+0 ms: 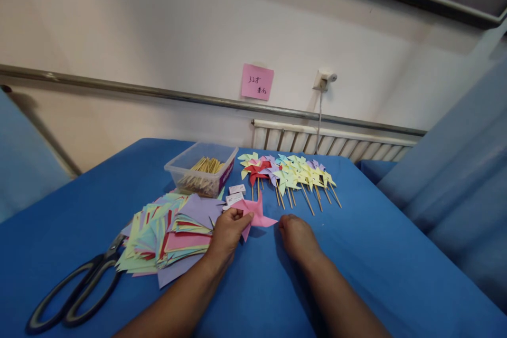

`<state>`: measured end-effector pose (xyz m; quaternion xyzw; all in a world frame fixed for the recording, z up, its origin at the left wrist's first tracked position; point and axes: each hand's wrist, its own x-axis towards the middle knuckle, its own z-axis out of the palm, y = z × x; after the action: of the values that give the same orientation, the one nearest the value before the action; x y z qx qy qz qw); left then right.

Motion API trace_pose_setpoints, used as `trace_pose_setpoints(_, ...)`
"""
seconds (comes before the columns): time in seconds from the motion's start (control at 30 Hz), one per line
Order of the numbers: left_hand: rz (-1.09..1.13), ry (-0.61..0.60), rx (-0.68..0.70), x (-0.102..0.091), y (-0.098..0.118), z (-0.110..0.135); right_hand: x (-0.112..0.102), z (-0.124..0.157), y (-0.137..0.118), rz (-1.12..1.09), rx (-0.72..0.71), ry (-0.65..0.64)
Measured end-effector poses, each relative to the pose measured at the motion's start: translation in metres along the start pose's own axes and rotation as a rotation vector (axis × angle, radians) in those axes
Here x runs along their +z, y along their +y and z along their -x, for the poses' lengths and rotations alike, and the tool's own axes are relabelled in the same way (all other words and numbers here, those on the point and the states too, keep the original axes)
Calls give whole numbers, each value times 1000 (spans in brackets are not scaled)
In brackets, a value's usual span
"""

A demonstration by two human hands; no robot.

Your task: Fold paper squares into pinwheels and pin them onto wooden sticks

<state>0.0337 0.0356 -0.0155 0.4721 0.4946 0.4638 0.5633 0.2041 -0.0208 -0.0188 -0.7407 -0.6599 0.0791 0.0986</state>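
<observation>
A pink pinwheel (258, 216), without a stick in view, is held just above the table, in front of the paper stack and the finished pinwheels. The left hand (232, 229) grips it between thumb and fingers near its centre, with its folded points spreading up, down and to the right. The right hand (298, 235) is curled, its fingertips just beside the pinwheel's right point; I cannot tell whether they touch it or pinch anything small.

Just behind the left hand are 2 small white boxes (234, 198). To the left of that hand lies a loose stack of cut paper (170, 237) in purple, yellow, green, red, pink and pale blue. Left of the stack, a pair of scissors (89, 285) rests with its dark handles toward the near edge and its blades against the paper, the tips hidden.

Behind the stack stands a clear plastic box (178, 173) of thin wooden sticks (208, 165). To the right of the box, a cluster of pinwheels on sticks (291, 171) lies with the sticks pointing nearer. All this is on a blue-covered table (368, 243). On the wall behind is a pink note (257, 82) with handwriting, above a metal rail (178, 96).
</observation>
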Motion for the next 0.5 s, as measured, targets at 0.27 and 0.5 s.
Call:
trace_pose_setpoints(0.27,-16,7,15,-1,-2,0,0,1,-1,28,-21,-8)
trace_pose_setpoints(0.5,-7,4,8,1,3,2,2,0,-2,48,-24,-12)
